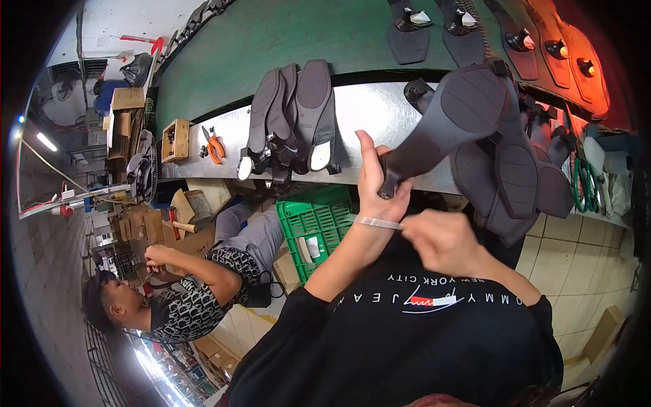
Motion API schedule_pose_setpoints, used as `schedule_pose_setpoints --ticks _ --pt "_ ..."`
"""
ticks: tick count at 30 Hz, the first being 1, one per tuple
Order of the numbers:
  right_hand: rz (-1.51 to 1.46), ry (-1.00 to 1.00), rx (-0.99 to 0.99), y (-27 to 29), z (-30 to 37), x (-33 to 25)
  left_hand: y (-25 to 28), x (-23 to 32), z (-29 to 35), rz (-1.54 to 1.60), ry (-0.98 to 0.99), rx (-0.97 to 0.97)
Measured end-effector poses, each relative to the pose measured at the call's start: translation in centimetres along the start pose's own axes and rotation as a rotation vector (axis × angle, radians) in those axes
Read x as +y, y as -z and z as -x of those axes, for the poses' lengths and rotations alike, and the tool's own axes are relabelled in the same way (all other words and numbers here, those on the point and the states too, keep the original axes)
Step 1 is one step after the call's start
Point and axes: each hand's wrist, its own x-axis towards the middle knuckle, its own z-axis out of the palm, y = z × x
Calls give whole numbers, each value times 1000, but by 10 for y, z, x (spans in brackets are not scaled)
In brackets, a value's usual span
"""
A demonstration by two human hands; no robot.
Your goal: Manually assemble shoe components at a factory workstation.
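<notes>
Head view, and from where I stand a co-worker in a patterned shirt is off to the left, both forearms bent. Next comes a small wooden box, then orange-handled pliers on the shiny metal surface. To their right a cluster of dark shoes lies sole up, with a green crate below the edge. In the middle, the person's left hand has its thumb raised and its fingers round the heel end of a dark shoe, which is held above the surface, sole up and toe to the upper right. A pale strip crosses that wrist. The right hand, blurred, is half curled at the strip's end; I can't tell whether it grips it. Further right, more dark shoes overlap at the edge, near green-handled scissors, beneath a reddish glow.
</notes>
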Motion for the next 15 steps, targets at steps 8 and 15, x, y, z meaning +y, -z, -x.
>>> schedule_pose_setpoints --ticks 8,15 --pt "-9 -181 200 7 -11 8 -20 5 12 262 129 -248" --pt "-65 -169 62 2 -7 5 -8 0 10 224 36 -297"
